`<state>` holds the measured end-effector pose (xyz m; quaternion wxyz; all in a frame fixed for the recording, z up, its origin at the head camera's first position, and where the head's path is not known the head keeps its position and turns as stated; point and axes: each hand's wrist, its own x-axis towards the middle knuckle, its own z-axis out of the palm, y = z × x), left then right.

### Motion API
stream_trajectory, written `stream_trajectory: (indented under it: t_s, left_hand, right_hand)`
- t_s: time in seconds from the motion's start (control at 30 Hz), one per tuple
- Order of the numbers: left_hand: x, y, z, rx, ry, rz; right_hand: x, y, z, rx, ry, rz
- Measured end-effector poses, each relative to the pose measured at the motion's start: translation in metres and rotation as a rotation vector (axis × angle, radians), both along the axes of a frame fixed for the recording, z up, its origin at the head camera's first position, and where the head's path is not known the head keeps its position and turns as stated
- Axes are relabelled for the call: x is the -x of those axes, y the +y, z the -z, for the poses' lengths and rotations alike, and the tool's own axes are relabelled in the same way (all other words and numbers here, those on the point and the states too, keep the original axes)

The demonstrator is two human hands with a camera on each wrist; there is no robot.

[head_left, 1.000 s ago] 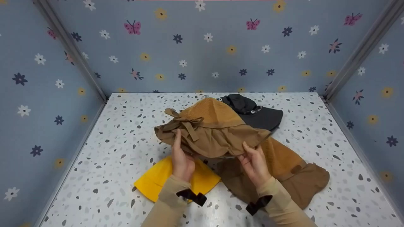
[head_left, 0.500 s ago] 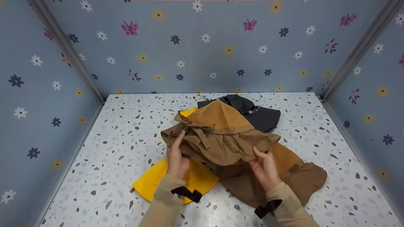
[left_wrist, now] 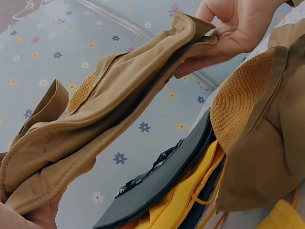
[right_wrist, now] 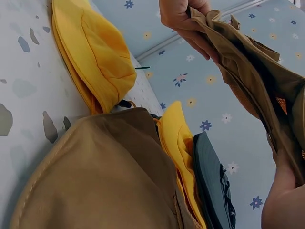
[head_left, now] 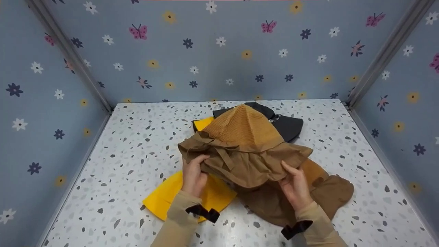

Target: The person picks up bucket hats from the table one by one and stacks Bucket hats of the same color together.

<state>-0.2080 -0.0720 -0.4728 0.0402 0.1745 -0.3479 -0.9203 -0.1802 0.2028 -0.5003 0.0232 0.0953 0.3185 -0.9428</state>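
Observation:
A sun hat (head_left: 245, 133) with a tan knitted crown, a brown ruffled brim and a tied bow is held up off the table in both hands. My left hand (head_left: 195, 176) pinches the brim's left side near the bow, thumb on top. On the right, my right hand (head_left: 296, 187) pinches the brim's near edge between thumb and fingers. The wrist views show the two brim layers lying close together, with a narrow dark gap between. Beneath my right hand lies a similar brown and tan hat (head_left: 332, 192), partly covered. A yellow hat (head_left: 163, 197) rests below my left hand.
Behind the held hat lies a dark grey hat (head_left: 289, 127) with a wide brim. Part of another yellow hat (head_left: 203, 123) shows beside it. The speckled white table (head_left: 113, 164) is bounded by flowered blue walls (head_left: 219, 61) at the back and sides.
The held hat has moved right and a little nearer, and more of its crown shows. My left thumb has shifted from pointing up to lying across the brim. My right hand has moved right.

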Motion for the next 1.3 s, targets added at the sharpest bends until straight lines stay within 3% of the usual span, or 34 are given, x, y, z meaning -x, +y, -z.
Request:
stream_trajectory:
  t_s: [0.3, 0.67, 0.9, 1.07, 1.3]
  left_hand:
    - [-0.004, 0.01, 0.0, -0.032, 0.015, 0.043]
    - [-0.007, 0.012, 0.003, 0.057, -0.027, 0.181]
    - [-0.009, 0.02, 0.005, 0.126, -0.018, 0.296]
    - [-0.012, 0.034, 0.015, 0.166, -0.034, 0.411]
    - [-0.02, 0.058, 0.028, 0.359, -0.08, 0.553]
  right_hand:
    - [0.003, 0.024, -0.012, 0.057, -0.019, 0.105]
    - [-0.004, 0.061, -0.011, 0.036, -0.058, 0.185]
    - [-0.01, 0.085, -0.016, -0.019, -0.156, 0.259]
    - [-0.019, 0.108, -0.015, -0.081, -0.226, 0.308]
    - [-0.039, 0.139, -0.008, -0.101, -0.201, 0.322]
